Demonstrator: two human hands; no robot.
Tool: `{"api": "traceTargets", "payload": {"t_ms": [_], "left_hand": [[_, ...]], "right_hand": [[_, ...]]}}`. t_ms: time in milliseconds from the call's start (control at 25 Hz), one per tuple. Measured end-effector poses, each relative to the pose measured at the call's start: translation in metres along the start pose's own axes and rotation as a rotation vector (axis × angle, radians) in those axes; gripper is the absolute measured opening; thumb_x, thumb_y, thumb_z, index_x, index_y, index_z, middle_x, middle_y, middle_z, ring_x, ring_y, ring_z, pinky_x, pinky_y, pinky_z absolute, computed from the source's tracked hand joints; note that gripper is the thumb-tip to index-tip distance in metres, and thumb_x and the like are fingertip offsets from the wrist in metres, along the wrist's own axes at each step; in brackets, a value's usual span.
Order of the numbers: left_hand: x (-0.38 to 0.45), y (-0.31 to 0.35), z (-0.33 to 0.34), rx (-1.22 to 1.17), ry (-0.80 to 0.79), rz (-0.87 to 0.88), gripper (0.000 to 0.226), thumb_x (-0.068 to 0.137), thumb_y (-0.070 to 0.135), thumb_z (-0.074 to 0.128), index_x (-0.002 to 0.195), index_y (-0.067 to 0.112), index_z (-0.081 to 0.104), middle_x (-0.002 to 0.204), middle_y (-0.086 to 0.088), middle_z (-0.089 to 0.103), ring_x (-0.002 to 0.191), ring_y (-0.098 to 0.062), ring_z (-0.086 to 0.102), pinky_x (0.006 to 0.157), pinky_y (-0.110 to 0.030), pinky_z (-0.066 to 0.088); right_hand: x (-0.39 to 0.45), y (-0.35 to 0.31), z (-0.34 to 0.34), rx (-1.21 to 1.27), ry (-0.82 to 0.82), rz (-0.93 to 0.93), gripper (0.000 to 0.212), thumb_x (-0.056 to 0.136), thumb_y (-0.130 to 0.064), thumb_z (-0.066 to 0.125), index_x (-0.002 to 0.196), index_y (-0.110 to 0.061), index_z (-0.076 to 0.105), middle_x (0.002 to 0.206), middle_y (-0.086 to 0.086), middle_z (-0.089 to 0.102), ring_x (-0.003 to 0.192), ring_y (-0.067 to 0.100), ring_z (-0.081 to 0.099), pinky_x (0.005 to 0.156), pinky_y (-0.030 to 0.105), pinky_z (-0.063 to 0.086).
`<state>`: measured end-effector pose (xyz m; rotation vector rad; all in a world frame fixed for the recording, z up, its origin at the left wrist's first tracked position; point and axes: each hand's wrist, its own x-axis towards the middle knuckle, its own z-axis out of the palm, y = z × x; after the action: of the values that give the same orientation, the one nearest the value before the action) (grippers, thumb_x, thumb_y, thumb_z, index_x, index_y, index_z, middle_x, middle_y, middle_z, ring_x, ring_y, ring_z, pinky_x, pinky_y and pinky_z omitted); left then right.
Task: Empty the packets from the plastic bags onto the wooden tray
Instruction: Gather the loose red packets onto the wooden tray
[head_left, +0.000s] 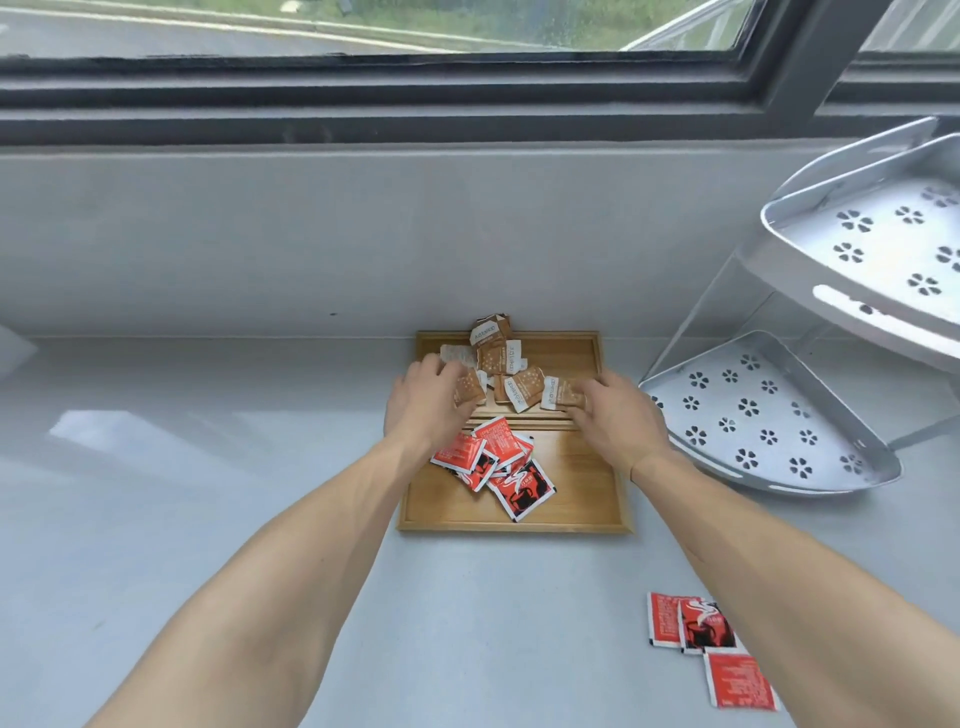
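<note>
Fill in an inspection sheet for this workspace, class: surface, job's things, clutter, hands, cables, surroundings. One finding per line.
Surface: grey countertop, glossy with window glare.
Job's things: wooden tray with two compartments; brown packets heaped in the far one, red packets in the near one. No plastic bags seen.
Clutter: three red packets on the counter, off the tray.
Hands: left hand and right hand both touch brown packets at the heap's edges.
Cables: nothing seen.
Surroundings: metal corner rack to the right; window behind.
</note>
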<state>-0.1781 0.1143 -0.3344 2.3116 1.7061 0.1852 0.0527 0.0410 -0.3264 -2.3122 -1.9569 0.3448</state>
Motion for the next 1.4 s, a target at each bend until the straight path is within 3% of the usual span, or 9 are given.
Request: {"api": "traceTargets", "payload": {"t_ms": [200,440,600,760,960,1240,1400], "left_hand": [[-0.051,0.02,-0.008,-0.118,-0.036,0.024,0.042,0.084,0.047,0.064,0.122,0.03,0.06,0.127,0.002,0.06,0.116,-0.021,0.054,0.091,-0.041,0.049],[-0.113,0.055,0.003,-0.194,-0.201,0.186,0.035,0.082,0.05,0.061,0.112,0.032,0.063,0.116,0.005,0.06,0.11,-0.019,0.055,0.087,-0.037,0.048],[-0.148,0.079,0.021,-0.202,-0.29,0.319,0.042,0.081,0.051,0.063,0.117,0.029,0.063,0.115,0.005,0.06,0.112,-0.018,0.054,0.089,-0.035,0.045],[-0.174,0.106,0.037,-0.21,-0.374,0.377,0.043,0.08,0.05,0.063,0.118,0.029,0.063,0.119,0.006,0.06,0.113,-0.017,0.055,0.091,-0.035,0.046],[-0.196,0.145,0.056,-0.15,-0.404,0.368,0.042,0.084,0.051,0.061,0.121,0.033,0.061,0.118,0.005,0.06,0.115,-0.017,0.053,0.091,-0.035,0.044],[-0.198,0.197,0.082,-0.028,-0.276,0.345,0.032,0.087,0.036,0.056,0.118,0.031,0.064,0.113,0.001,0.06,0.111,-0.023,0.052,0.087,-0.037,0.041],[-0.193,0.219,0.101,0.054,-0.286,0.373,0.035,0.089,0.039,0.053,0.122,0.029,0.061,0.118,0.0,0.057,0.112,-0.024,0.05,0.089,-0.038,0.038]], "right_hand": [[-0.067,0.012,-0.018,-0.016,-0.07,0.071,0.036,0.093,-0.043,0.05,0.123,-0.027,0.063,0.119,0.002,0.065,0.115,0.025,0.056,0.09,0.039,0.046],[-0.171,0.041,-0.022,-0.065,-0.13,0.222,0.037,0.094,-0.052,0.045,0.118,-0.034,0.066,0.125,-0.006,0.063,0.121,0.019,0.051,0.097,0.04,0.041],[-0.234,0.057,-0.014,-0.039,-0.151,0.378,0.036,0.093,-0.052,0.046,0.114,-0.034,0.068,0.123,-0.007,0.064,0.118,0.02,0.052,0.094,0.039,0.04],[-0.285,0.075,-0.007,-0.027,-0.164,0.469,0.034,0.094,-0.044,0.048,0.124,-0.034,0.062,0.125,-0.006,0.063,0.119,0.02,0.052,0.094,0.039,0.041],[-0.314,0.096,-0.001,-0.013,-0.164,0.463,0.039,0.096,-0.043,0.048,0.133,-0.034,0.054,0.129,-0.005,0.06,0.121,0.021,0.053,0.096,0.04,0.044],[-0.302,0.12,0.011,0.032,-0.22,0.314,0.05,0.093,-0.043,0.051,0.142,-0.038,0.042,0.141,-0.004,0.05,0.127,0.023,0.045,0.099,0.04,0.04],[-0.292,0.129,0.021,0.041,-0.22,0.266,0.048,0.095,-0.045,0.048,0.142,-0.038,0.041,0.146,-0.003,0.043,0.131,0.023,0.04,0.101,0.041,0.036]]}}
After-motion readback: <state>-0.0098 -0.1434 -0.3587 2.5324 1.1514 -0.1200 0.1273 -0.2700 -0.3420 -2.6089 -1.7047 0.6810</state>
